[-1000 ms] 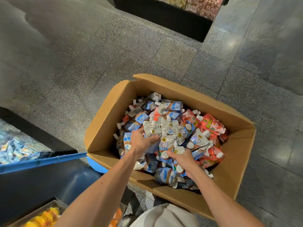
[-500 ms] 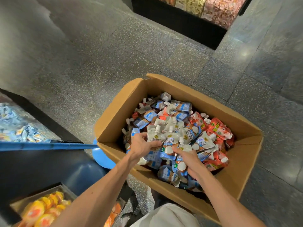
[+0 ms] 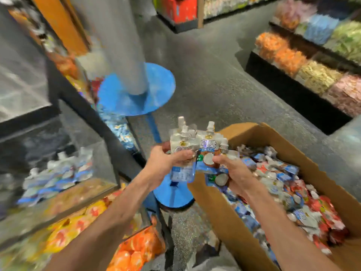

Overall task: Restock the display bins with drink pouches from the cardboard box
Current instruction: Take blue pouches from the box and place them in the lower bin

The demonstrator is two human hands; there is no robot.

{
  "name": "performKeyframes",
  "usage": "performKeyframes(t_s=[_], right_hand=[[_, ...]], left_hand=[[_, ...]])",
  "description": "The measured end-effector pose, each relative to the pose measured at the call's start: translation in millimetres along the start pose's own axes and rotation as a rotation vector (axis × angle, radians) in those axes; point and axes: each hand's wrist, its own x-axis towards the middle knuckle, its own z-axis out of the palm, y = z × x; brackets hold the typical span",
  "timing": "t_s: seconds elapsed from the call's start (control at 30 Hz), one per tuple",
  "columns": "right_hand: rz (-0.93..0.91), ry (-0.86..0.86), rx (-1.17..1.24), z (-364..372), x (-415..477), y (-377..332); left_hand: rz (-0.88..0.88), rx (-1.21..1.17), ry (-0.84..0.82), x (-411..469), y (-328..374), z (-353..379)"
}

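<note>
**Several white-and-blue spouted drink pouches (image 3: 195,145) gripped between both hands, above the box's corner**

Both hands are clamped on the same bunch. The left hand (image 3: 168,163) curls round the left side of it, thumb across the front of one pouch. The right hand (image 3: 232,171) pinches the lower right part, with more pouches bunched under its fingers. The spouts point up and the bodies hang down. That looks like the reason for the two-sided hold: the slippery, floppy packs are squeezed against each other so none drops out of the middle. How many are in the bunch I cannot tell.

The bunch sits just above the near-left corner of the open brown cardboard box (image 3: 220,212). The box holds a deep loose heap of blue and red pouches (image 3: 283,188). It stands on the grey speckled floor (image 3: 224,90) just beside the shelving, probably to keep each carry short.

To the left is a clear-walled display bin (image 3: 103,163) partly filled with matching pale pouches, so I judge it the likely destination. It is well apart from the hands. Below it lie orange fruit-print packets (image 3: 136,249). A blue round plate (image 3: 136,90) rings a silver pillar beyond. The view is blurred, so finer print is unreadable.
</note>
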Motion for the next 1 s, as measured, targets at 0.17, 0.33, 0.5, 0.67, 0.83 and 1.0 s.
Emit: performKeyframes(t_s=[0.17,0.33,0.5,0.67,0.83,1.0], right_hand=[[-0.065,-0.288,-0.074,120.8,-28.0,8.4],[-0.184,-0.489,-0.065,230.7,-53.5,38.9],[-0.043,-0.655,-0.148,289.7,-70.6,70.5],[0.069,-0.648,-0.212,310.6,-52.8,87.8],[0.168,-0.703,-0.181,317.1,-33.1,75.8],[0.22,-0.581,-0.309,322.2,-4.2,65.0]], left_hand=[[0.17,-0.073,0.216,-71.9,18.0,-99.7],[0.245,-0.154,0.417,-134.2,12.9,-180.6],[0.255,-0.225,0.501,-177.1,-4.1,-239.4],[0.221,-0.245,0.487,-185.9,-14.0,-265.4],[0.169,-0.274,0.424,-175.1,-12.2,-272.4],[0.116,-0.281,0.394,-152.0,-4.9,-283.8]])
